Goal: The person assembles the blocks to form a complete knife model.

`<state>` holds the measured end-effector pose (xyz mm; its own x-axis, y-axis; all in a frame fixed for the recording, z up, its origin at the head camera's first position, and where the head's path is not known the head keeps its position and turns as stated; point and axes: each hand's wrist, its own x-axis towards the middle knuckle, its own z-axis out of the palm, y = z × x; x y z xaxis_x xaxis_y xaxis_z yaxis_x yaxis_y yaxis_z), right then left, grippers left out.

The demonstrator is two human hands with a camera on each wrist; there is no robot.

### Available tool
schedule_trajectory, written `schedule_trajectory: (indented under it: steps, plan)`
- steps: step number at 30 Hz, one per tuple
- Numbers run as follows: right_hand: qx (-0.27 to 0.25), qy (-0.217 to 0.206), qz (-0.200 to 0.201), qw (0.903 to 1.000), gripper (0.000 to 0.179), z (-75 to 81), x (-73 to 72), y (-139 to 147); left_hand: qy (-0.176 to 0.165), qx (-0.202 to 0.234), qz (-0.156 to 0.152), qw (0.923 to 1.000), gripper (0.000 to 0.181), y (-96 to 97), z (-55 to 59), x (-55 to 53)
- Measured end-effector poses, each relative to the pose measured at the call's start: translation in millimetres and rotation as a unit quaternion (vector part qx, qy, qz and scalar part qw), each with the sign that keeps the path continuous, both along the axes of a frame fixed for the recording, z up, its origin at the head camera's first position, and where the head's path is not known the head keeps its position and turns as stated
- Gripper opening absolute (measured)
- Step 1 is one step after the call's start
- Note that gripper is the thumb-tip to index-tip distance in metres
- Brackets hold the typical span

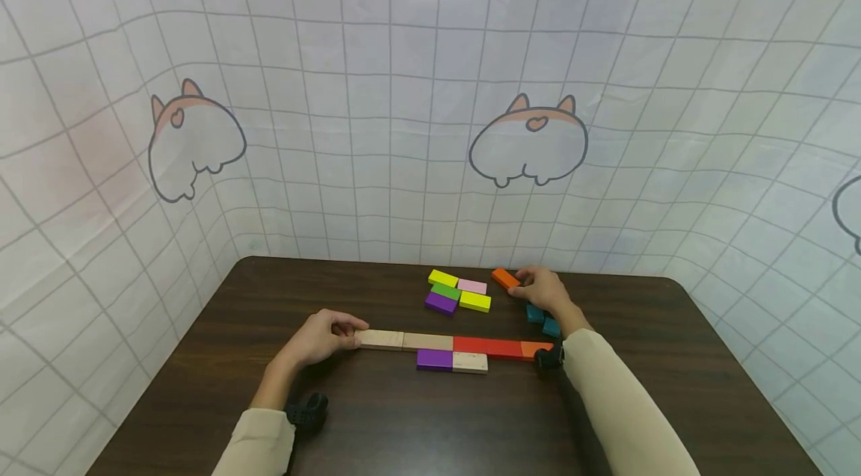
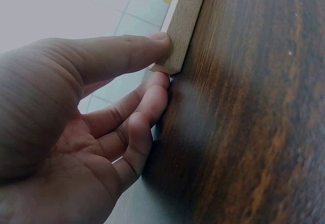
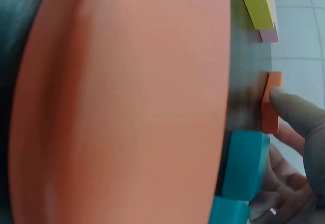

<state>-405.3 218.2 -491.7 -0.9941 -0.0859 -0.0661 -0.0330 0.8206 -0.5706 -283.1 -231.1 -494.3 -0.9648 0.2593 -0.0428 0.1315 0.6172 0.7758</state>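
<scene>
At the left end of a straight row of blocks, my left hand [image 1: 319, 338] pinches the end of a plain wooden block [image 1: 381, 340]. In the left wrist view the thumb presses that wooden block's [image 2: 183, 26] side, with the other fingers curled at its end. My right hand [image 1: 543, 291] reaches to the back of the table and grips an orange block [image 1: 503, 278] between thumb and fingers. Two teal blocks [image 1: 534, 314] lie just under this hand. The row continues with another wooden block [image 1: 428, 342], red blocks [image 1: 470, 344] and an orange end block [image 1: 534, 350], partly hidden by the right wrist.
A purple block [image 1: 434, 360] and a pale block [image 1: 470, 363] lie against the row's near side. Behind the row sits a cluster of yellow [image 1: 474, 302], green [image 1: 445, 291], pink [image 1: 472, 286] and purple blocks [image 1: 440, 303]. A gridded curtain [image 1: 403, 222] borders the dark table [image 1: 417, 431].
</scene>
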Motion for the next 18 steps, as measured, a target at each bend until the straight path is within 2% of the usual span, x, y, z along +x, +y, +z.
schedule_trajectory:
  steps: [7,18]
  plan:
    - [0.013,0.011,-0.006,0.9998,0.04,2.1,1.5,-5.9,0.0,0.005,-0.004,1.0,0.022,-0.9,-0.4,0.0]
    - [0.028,0.036,0.038,0.9982,0.034,6.5,7.9,1.6,0.007,0.002,-0.012,0.9999,0.023,-1.5,-0.7,-1.0]
